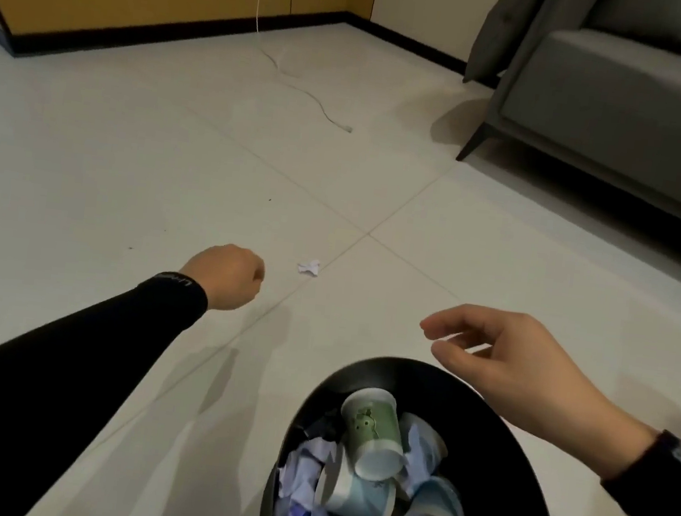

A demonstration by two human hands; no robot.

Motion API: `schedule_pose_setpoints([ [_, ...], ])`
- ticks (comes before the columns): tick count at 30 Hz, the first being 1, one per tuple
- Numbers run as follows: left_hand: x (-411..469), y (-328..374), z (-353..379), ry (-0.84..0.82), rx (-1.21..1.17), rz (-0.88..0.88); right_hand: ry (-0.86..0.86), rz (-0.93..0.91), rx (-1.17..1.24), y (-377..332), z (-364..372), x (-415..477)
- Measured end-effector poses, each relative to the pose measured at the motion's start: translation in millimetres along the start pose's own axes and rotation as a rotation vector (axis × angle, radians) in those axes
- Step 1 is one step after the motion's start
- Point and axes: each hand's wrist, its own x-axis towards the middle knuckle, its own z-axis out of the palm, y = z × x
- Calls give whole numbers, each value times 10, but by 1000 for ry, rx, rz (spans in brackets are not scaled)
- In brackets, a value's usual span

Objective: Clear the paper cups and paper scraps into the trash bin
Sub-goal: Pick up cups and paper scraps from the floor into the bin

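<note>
My left hand [226,276], fisted and apparently empty, is near 1 crumpled white paper scrap [309,267]; my right hand [501,361] hangs slack over the round black trash bin [360,370]. I would pinch the scrap whole.

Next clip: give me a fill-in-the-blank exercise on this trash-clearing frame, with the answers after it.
1. The trash bin is ____ in colour.
2. The paper cup lying topmost in the bin is ____.
3. The open hand nearest the bin's rim is the person's ____ one.
4. The paper scraps lying on the floor number ____.

Missing words: black, green, right, one.
</note>
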Motion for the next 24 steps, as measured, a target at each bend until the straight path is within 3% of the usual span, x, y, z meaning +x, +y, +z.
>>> schedule_pose_setpoints([
  [5,521,100,301,6,-29,16,-83,19,-61,-68,161,326],
  [9,946,214,654,-106,-26,36,-134,4,-45,-152,245,486],
  [12,1222,281,942,-171,84,94,-148,37,-32,-147,282,529],
  [20,1790,195,1295,-263,-9,67,-138,127,-8,-89,231,593],
  [24,1805,207,1368,-232,92,95,-128,143,-20,-79,207,575],
])
